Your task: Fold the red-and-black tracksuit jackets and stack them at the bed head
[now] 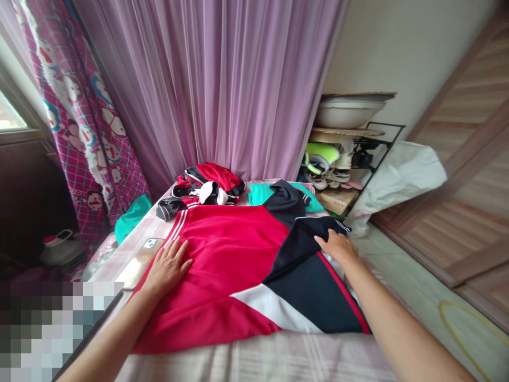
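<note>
Behind the work hang a lilac curtain (222,79) and, to its left, a patterned pink curtain (93,154); to the right, a rack (392,159) carries a basin (350,112) and shoes, with a white bag (405,170) beside it. On the pale striped cover (290,358), a rumpled heap of red and black clothing (217,174) lies just beyond the red, black and white garment (230,244), and teal fabric (258,195) lies partly beneath its dark far corner. A phone (137,268) sits right by the garment's left edge, near the left hand (169,265). The garment lies spread between the person's forearms. The left hand is palm down on the red cloth, fingers spread, gripping nothing. The right hand (339,246) rests on the dark sleeve near its striped end, thumb held apart; whether its fingers pinch the fabric cannot be told.
</note>
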{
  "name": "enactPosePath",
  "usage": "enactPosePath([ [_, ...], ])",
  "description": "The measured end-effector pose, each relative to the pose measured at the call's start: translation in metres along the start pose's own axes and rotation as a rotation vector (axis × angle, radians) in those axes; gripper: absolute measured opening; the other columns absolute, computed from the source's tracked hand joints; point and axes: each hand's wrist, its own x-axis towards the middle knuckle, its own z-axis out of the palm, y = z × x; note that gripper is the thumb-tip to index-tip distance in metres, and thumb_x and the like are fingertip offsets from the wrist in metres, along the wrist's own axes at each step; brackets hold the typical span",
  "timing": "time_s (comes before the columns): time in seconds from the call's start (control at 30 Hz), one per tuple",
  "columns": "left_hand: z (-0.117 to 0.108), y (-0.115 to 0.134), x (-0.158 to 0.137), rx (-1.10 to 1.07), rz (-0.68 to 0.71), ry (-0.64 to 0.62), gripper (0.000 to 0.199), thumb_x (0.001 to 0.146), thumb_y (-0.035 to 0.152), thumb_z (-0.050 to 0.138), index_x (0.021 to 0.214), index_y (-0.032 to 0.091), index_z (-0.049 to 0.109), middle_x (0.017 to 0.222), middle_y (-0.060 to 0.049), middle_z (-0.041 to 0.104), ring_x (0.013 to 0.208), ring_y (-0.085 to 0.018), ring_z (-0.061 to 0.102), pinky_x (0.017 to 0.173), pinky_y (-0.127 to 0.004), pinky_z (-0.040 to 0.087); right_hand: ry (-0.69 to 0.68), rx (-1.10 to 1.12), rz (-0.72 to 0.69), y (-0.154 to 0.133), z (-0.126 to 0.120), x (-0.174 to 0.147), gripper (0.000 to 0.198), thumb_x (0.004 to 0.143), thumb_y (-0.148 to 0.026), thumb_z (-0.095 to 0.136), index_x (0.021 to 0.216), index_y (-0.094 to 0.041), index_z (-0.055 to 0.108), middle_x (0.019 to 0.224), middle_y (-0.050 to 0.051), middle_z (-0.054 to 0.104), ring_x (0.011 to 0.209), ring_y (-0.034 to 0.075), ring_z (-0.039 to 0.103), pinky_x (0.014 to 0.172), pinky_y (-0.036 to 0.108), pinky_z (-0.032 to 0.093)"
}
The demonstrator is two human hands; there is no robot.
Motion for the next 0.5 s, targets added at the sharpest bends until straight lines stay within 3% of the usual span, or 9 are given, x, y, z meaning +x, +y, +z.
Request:
enactPosePath([
  [0.07, -0.010, 0.009, 0.000, 0.047, 0.002, 0.020, 0.057, 0.091, 0.039, 0.051, 0.144, 0.018, 0.050, 0.156, -0.016, 0.040, 0.145, -0.034, 0.033, 0.117, -0.053, 0.028, -0.012, 0.160, 0.104, 0.010, 0.003, 0.010, 0.064, 0.084, -0.054, 0.056, 0.132, -0.012, 0.060, 0.125, 0.025, 0.064, 0.118, 0.038, 0.060, 0.093, 0.049, 0.049],
  [0.17, -0.031, 0.031, -0.007, -0.001, 0.077, 0.032, 0.045, 0.090, 0.032, 0.051, 0.131, 0.018, 0.063, 0.149, -0.017, 0.050, 0.140, -0.034, 0.042, 0.115, -0.054, 0.032, 0.004, 0.420, 0.119, 0.017, 0.008, 0.025, 0.042, 0.071, -0.037, 0.071, 0.109, -0.019, 0.074, 0.117, 0.016, 0.070, 0.112, 0.035, 0.064, 0.092, 0.045, 0.051],
  [0.23, -0.046, 0.051, -0.016, -0.159, 0.187, -0.038, 0.038, 0.093, 0.036, 0.048, 0.122, 0.022, 0.069, 0.137, -0.013, 0.062, 0.130, -0.031, 0.054, 0.111, -0.049, 0.040, 0.040, 0.517, 0.087, 0.020, 0.010, 0.032, 0.026, 0.067, -0.026, 0.071, 0.092, -0.023, 0.077, 0.109, 0.010, 0.074, 0.103, 0.031, 0.068, 0.089, 0.039, 0.053],
  [0.3, -0.058, 0.070, -0.028, -0.363, 0.311, -0.188, 0.039, 0.095, 0.044, 0.045, 0.118, 0.025, 0.070, 0.123, -0.008, 0.071, 0.116, -0.026, 0.064, 0.104, -0.041, 0.047, 0.099, 0.592, 0.063, 0.022, 0.009, 0.037, 0.020, 0.068, -0.022, 0.067, 0.084, -0.023, 0.077, 0.099, 0.007, 0.076, 0.092, 0.027, 0.070, 0.083, 0.036, 0.055],
  [0.4, -0.066, 0.091, -0.047, -0.538, 0.410, -0.376, 0.042, 0.088, 0.050, 0.058, 0.119, 0.024, 0.068, 0.120, -0.008, 0.072, 0.111, -0.026, 0.066, 0.098, -0.036, 0.050, 0.228, 0.731, 0.021, 0.028, -0.003, 0.041, 0.027, 0.075, -0.028, 0.059, 0.095, -0.019, 0.075, 0.085, 0.005, 0.074, 0.079, 0.022, 0.069, 0.071, 0.032, 0.056],
  [0.5, -0.069, 0.098, -0.060, -0.552, 0.421, -0.404, 0.032, 0.080, 0.037, 0.066, 0.109, 0.022, 0.068, 0.120, -0.009, 0.070, 0.111, -0.026, 0.063, 0.099, -0.036, 0.047, 0.424, 0.972, -0.025, 0.032, -0.032, 0.041, 0.036, 0.080, -0.033, 0.052, 0.106, -0.015, 0.069, 0.079, 0.004, 0.070, 0.070, 0.018, 0.066, 0.062, 0.028, 0.056],
])
